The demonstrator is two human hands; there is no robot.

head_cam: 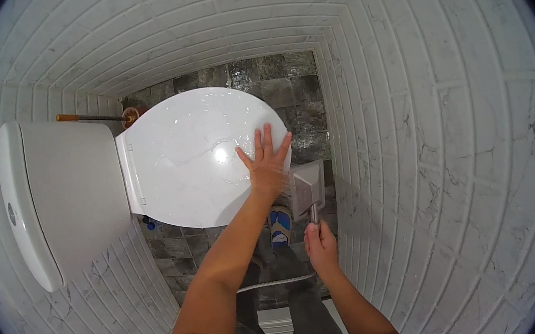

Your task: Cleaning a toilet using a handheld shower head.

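My left hand lies palm down with fingers apart on the closed white toilet lid, near its rounded front end. Water drops and streaks glisten on the lid. In my right hand is the metal handle of a wide, square-faced shower head. Its face is turned left, and fine jets of water strike my left hand and wrist. A ribbed metal shower hose crosses below, in front of my legs.
The toilet's white cistern stands at the left. Behind the lid, a toilet brush leans in an orange holder. Marbled tile walls enclose a wet, dark tiled floor. My shoe is beside the lid.
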